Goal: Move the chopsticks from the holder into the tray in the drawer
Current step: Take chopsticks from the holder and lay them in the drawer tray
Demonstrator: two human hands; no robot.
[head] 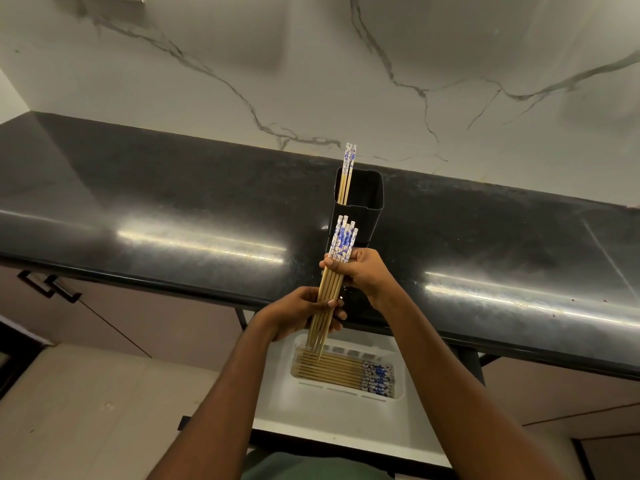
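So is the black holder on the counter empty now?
No, a few chopsticks stand in the black holder while both hands grip another bundle over the tray.

Held: bundle of bamboo chopsticks with blue-and-white patterned tops [329,292], gripped by left hand [298,315] and right hand [363,271].
Black rectangular holder [363,209]: three matching chopsticks [347,174] inside.
White plastic tray [398,393]: chopsticks lying flat [339,374].

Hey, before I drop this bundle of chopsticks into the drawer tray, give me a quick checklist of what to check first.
1. Bundle of chopsticks gripped by both the left hand and the right hand: ok.
2. Bundle tips evened up: not ok, they sit staggered.
3. Tips pointing down over the white tray: ok.
4. Drawer open, tray reachable: ok.
5. Bundle turned to match the chopsticks in the tray, which lie flat: not ok, it is near upright.
6. Black holder emptied: not ok, a few remain.
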